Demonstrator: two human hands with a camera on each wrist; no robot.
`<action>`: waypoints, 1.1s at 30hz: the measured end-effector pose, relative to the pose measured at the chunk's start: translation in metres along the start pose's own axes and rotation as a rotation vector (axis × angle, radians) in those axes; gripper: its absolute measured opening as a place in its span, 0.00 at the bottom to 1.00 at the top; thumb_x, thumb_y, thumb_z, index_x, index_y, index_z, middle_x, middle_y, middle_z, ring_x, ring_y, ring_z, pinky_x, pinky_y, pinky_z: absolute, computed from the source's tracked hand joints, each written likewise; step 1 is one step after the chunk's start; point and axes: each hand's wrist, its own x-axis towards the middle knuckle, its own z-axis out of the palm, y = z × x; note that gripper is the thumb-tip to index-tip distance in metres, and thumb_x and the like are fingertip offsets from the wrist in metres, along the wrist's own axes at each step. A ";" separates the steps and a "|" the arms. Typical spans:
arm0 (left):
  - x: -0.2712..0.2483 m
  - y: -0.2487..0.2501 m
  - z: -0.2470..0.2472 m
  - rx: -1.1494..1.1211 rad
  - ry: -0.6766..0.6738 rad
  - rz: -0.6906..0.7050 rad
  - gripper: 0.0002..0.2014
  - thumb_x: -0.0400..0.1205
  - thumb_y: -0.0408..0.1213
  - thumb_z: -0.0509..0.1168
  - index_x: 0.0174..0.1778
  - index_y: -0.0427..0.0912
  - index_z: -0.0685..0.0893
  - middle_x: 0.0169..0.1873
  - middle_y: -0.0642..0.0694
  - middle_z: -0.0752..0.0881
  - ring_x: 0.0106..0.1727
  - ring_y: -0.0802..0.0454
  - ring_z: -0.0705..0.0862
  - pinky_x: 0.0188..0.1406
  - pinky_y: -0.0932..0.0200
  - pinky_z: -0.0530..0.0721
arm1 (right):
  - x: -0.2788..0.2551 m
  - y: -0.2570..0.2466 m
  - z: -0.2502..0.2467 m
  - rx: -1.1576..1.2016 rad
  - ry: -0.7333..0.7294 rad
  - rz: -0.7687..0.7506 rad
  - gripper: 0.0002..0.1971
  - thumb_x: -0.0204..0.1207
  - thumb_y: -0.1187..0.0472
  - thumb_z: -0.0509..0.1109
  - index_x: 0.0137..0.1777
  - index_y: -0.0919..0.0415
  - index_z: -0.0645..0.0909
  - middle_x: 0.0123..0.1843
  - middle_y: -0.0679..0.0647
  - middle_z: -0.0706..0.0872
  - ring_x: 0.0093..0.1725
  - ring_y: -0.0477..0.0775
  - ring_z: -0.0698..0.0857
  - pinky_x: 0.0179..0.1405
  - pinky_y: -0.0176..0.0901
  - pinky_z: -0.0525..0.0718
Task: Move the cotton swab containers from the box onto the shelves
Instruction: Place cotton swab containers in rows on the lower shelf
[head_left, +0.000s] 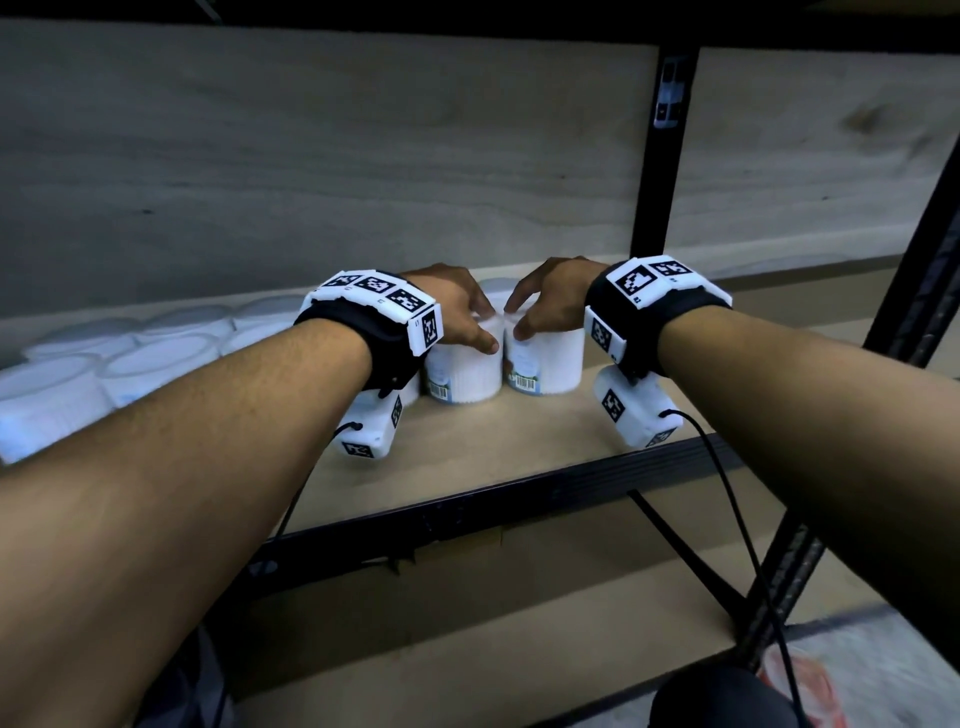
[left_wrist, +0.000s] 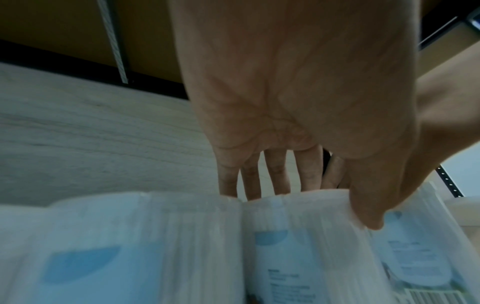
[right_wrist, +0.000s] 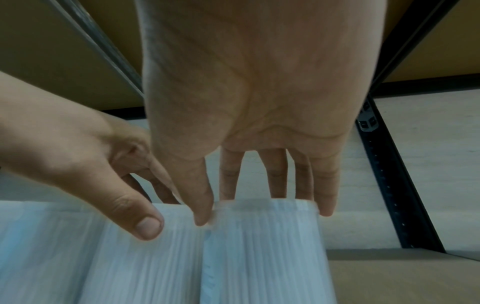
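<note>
Two white cotton swab containers stand side by side on the wooden shelf. My left hand grips the left container from above, fingers behind its top and thumb on the front. My right hand holds the right container the same way. In the left wrist view my left hand spans the lid of its container. Seen from the right wrist, my right hand clasps its container, with the left thumb beside it. The box is out of view.
Several more white containers fill the shelf to the left. A black upright post stands behind, another post at the right. The shelf's black front rail runs below my wrists, over a lower shelf. Bare board lies right of the containers.
</note>
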 end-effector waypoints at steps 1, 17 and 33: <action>-0.001 0.001 -0.001 0.009 -0.001 0.004 0.29 0.75 0.59 0.71 0.72 0.54 0.82 0.72 0.53 0.80 0.71 0.51 0.78 0.65 0.61 0.73 | -0.001 0.000 0.000 0.005 0.002 -0.002 0.23 0.73 0.49 0.73 0.70 0.42 0.81 0.70 0.46 0.80 0.65 0.52 0.80 0.54 0.38 0.77; -0.030 0.026 -0.006 0.029 -0.007 0.081 0.24 0.77 0.55 0.70 0.68 0.53 0.86 0.61 0.52 0.88 0.52 0.51 0.82 0.47 0.65 0.71 | -0.038 0.012 -0.001 0.060 0.019 0.006 0.21 0.71 0.47 0.75 0.66 0.40 0.84 0.69 0.44 0.83 0.68 0.51 0.80 0.57 0.38 0.74; -0.062 0.042 -0.012 -0.002 -0.019 0.112 0.28 0.76 0.60 0.69 0.72 0.54 0.83 0.67 0.54 0.84 0.66 0.51 0.82 0.56 0.63 0.75 | -0.083 0.014 -0.010 0.035 0.004 -0.012 0.21 0.74 0.45 0.73 0.68 0.38 0.82 0.69 0.43 0.82 0.68 0.50 0.79 0.57 0.37 0.71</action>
